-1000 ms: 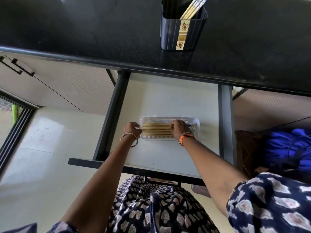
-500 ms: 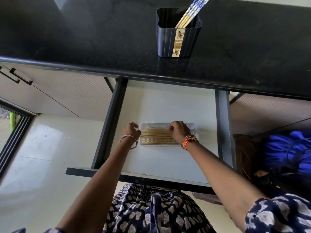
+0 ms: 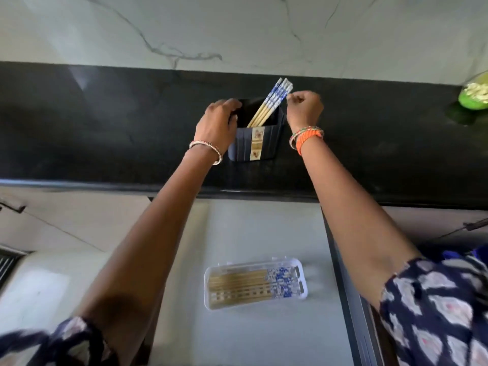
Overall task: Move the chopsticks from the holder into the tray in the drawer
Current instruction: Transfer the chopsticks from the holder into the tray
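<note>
A dark blue holder (image 3: 264, 143) stands on the black counter (image 3: 105, 128), with several blue-and-white tipped chopsticks (image 3: 272, 103) leaning in it. My left hand (image 3: 217, 120) grips the holder's left rim. My right hand (image 3: 305, 108) is at the chopstick tips, thumb and finger pinched on the top of one. Below, a clear plastic tray (image 3: 211, 286) lies in the open white drawer (image 3: 264, 228); several chopsticks (image 3: 253, 285) lie flat in it, blue ends to the right.
A green bowl (image 3: 474, 95) sits at the counter's far right. A marble wall (image 3: 237, 30) rises behind the counter. The dark drawer rail (image 3: 351, 299) runs down the right side. Cabinet fronts and a pale floor lie to the left.
Both hands left the tray in the drawer and rose to the holder on the counter. The view tilted upward.
</note>
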The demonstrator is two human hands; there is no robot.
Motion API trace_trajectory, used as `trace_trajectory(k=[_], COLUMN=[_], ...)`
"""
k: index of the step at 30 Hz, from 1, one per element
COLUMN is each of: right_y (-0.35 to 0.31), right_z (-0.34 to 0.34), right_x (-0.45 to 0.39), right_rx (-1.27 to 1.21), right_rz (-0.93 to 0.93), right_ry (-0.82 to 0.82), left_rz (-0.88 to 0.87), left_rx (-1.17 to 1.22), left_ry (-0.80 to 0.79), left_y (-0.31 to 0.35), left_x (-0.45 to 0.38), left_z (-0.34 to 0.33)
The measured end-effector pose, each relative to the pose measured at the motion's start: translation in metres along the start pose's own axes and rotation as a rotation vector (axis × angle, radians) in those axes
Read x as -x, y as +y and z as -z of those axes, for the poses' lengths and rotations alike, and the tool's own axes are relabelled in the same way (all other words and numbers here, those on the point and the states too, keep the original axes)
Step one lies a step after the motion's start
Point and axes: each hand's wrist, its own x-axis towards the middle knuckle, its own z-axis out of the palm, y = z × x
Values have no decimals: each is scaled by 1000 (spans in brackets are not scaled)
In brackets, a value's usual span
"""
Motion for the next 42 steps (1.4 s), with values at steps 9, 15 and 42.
trace_trajectory(k=[9,15,42], right_y=[20,21,201], right_z=[-44,-41,80], right_x=[-58,-61,233], right_rx=[-51,-152,-450], right_rz=[-192,-198,-859], right_ry=[-128,-92,-87], left_rz=[-27,-17,912], left_rx=[-198,-178,181], left_ry=[-48,-25,-272], left_y=[-48,-45,-77], left_x=[-11,-11,296], left_z=[-29,-29,-79])
